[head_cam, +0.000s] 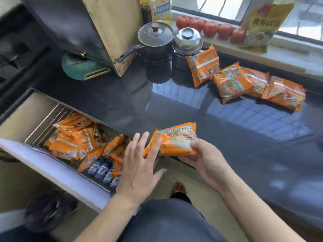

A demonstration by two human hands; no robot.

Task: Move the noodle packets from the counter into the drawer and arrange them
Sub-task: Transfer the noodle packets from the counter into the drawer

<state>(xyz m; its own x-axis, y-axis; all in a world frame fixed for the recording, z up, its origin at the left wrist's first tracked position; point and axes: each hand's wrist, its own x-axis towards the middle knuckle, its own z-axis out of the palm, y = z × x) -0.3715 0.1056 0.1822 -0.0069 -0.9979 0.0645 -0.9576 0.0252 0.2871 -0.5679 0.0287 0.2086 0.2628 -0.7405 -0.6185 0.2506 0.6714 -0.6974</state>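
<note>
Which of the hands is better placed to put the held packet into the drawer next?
Probably the left hand: open, touching the held packet, right beside the open drawer. The right hand grips the packet but sits farther from the drawer.

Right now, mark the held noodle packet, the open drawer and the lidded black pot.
held noodle packet (174,138), head view, middle of its printed front.
open drawer (57,170), head view, bare white front edge.
lidded black pot (155,34), head view, glass lid beside the knob.
</note>
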